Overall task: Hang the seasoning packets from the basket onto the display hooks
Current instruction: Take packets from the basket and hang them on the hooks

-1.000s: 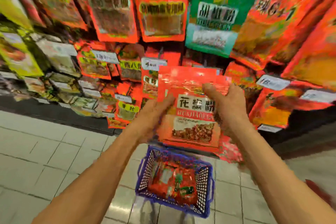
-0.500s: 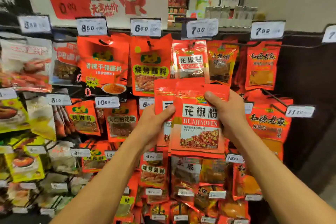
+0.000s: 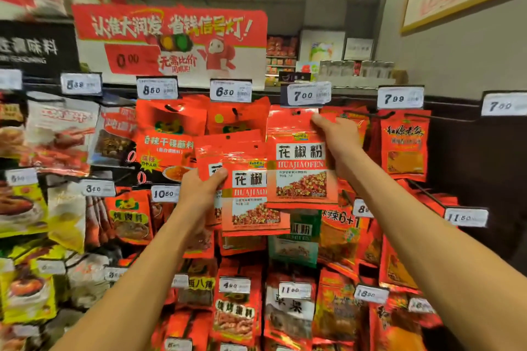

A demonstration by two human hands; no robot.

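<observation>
Seasoning packet (image 3: 301, 159), head view: my right hand (image 3: 338, 138) pinches its top corner, hang-hole just under the 7.00 price tag (image 3: 309, 93). Left hand (image 3: 199, 191) grips the spare packets (image 3: 248, 188) lower left of that tag. Risk, I judge: hole misses the hook, hidden behind the packet, and the packet drops.

The red packet (image 3: 301, 159) raised just under the price tag (image 3: 309, 94) marked 7.00 reads 花椒粉 and HUAJIAOFEN; the packet (image 3: 251, 194) lower left of it shows 花椒 and HUAJIAO, the rest covered. Left of that tag along the rail, tags read 6.30 (image 3: 231, 91) and 8.50 (image 3: 156, 89); right of it, 7.99 (image 3: 400, 98) and 7.00 (image 3: 503, 104). Above and left of it, a red banner (image 3: 171, 37) reads 认准大润发 省钱信号灯! and 0.00. Lower tags read 10.50 (image 3: 165, 194) and 11.50 (image 3: 466, 217).
</observation>
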